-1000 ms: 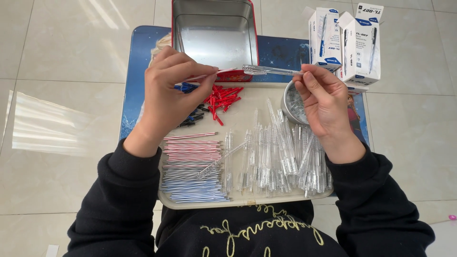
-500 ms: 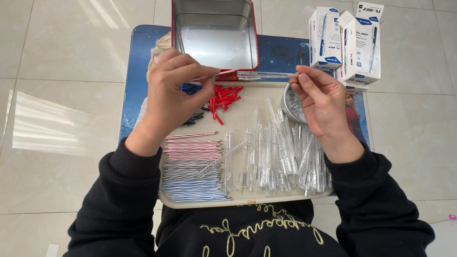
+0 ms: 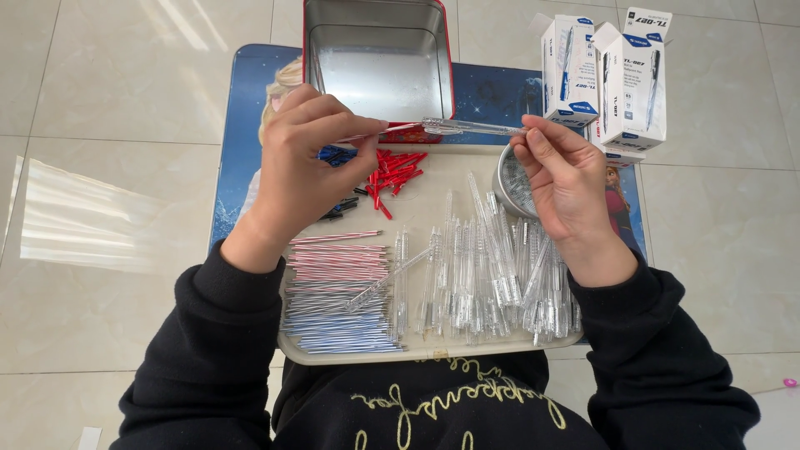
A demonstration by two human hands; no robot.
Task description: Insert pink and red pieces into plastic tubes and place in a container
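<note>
The clear pen barrel (image 3: 471,127) is held level just in front of the open metal tin (image 3: 379,58), above the far edge of the tray (image 3: 433,354). A thin red-tinted refill (image 3: 375,132) goes into its left end.

Handling, as a judgement: both parts v. light. Barrel is stiff, smooth plastic, prob. slippery, w/ thin walls that could crack if squeezed hard. Refill is slender and would bend or kink if pushed off-axis. Best hold for the barrel is near its end, pinched from the sides; for the refill, close to the entry point so it stays straight.

Pose: left hand (image 3: 304,158) is left of the tin's front edge, wrist raised, fingers curled, thumb and forefinger pinching the refill. Right hand (image 3: 562,179) is below-right of the tin, palm turned inward, fingertips pressed together on the barrel's right end, other fingers loosely bent. Both forearms in black sleeves angle in from the near side.

Nearer than the tin, on the tray: red caps (image 3: 396,171), a small round metal dish (image 3: 512,183), a heap of clear barrels (image 3: 492,279), and rows of refills (image 3: 337,292). White pen boxes (image 3: 608,75) stand right of the tin.
</note>
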